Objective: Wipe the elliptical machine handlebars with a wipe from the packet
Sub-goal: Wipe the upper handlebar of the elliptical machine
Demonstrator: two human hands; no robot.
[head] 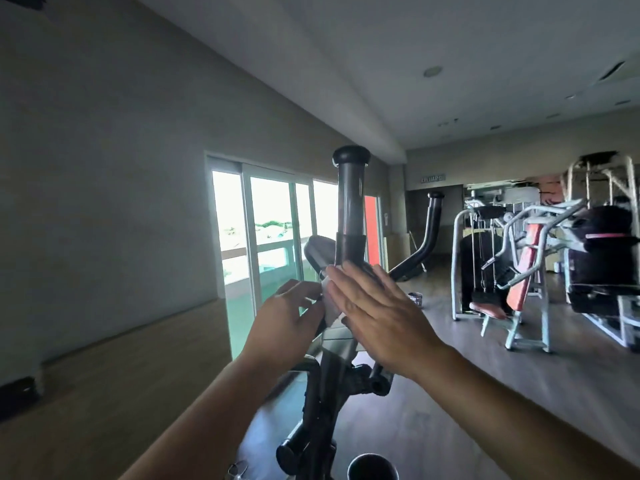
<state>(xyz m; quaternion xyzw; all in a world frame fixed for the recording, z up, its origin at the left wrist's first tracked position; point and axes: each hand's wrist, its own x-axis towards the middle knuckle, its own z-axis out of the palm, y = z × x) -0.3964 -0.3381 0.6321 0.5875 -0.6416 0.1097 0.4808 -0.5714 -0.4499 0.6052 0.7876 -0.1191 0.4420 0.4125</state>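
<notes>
The near handlebar of the elliptical machine rises upright in the middle of the view, dark with a rounded black cap. A second handlebar curves up behind it to the right. My left hand pinches a pale wipe low on the near bar. My right hand lies flat with its fingers stretched out, pressing the wipe against the bar from the right. The console peeks out behind the bar. The wipe packet is not in view.
Weight machines with orange pads stand on the dark floor at the right. Sliding glass doors are behind the elliptical. A small tub sits on the floor. A wall with a wooden lower band runs along the left.
</notes>
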